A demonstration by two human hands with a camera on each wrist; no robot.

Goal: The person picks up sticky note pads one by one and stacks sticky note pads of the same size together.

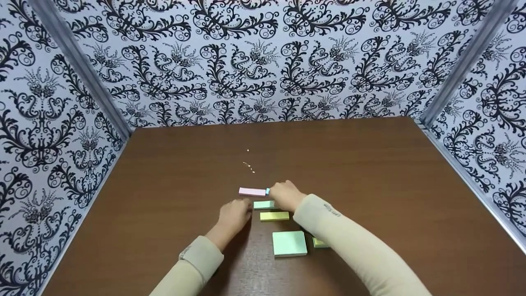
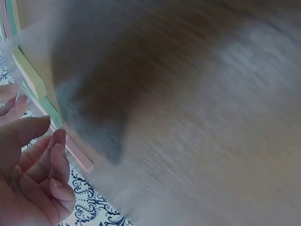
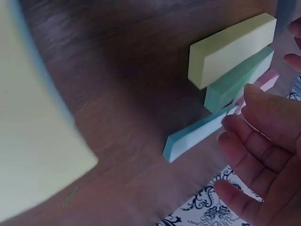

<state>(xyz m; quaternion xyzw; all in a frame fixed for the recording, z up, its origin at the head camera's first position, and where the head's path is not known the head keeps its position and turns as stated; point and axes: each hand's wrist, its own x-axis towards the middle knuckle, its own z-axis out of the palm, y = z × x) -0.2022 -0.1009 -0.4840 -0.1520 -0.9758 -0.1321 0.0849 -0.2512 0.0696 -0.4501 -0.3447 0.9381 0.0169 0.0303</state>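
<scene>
Four sticky-note strips lie near the middle of the table: pink, blue, green and yellow. My left hand is at the left end of the green strip, its fingers loosely bent and the thumb tip right by that end in the left wrist view. My right hand reaches over the blue strip and hides most of it in the head view. Its fingertips overlap one end of the blue strip in the right wrist view, with the thumb held apart beside the green strip.
A larger green sticky-note pad lies nearer to me. Right of it, a yellow pad is partly hidden under my right sleeve. Small pale specks dot the brown table farther back. Patterned walls stand around it.
</scene>
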